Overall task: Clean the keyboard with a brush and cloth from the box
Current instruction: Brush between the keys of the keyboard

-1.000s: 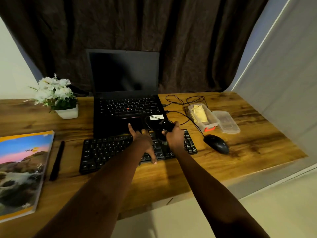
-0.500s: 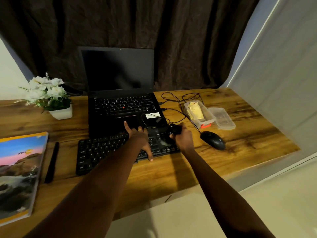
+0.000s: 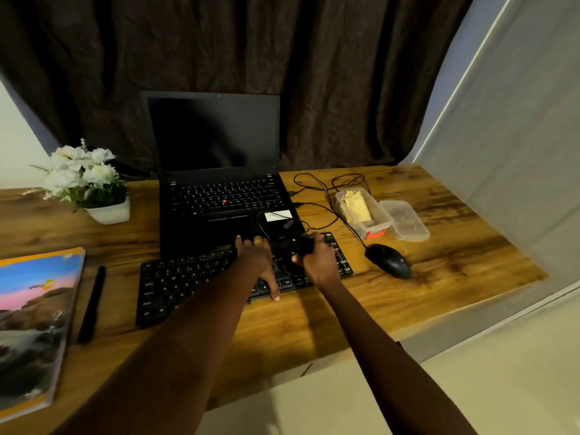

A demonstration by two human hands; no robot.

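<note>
We see left hand (image 3: 257,259) flat on keyboard (image 3: 194,284), fingers spread. Right hand (image 3: 317,262) over keyboard's right part, fingers curled around dark object, probably brush (image 3: 303,244) (too dim to confirm). Open box (image 3: 361,211) far right on tabletop (image 3: 439,262), yellow cloth (image 3: 354,204) inside.

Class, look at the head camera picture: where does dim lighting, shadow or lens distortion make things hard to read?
Head view: dim, warm light; the dark object in the right hand merges with the black keyboard; arm shadows fall on the desk near its front edge; the wide lens bends the desk edges; laptop screen is black, without glare.
</note>
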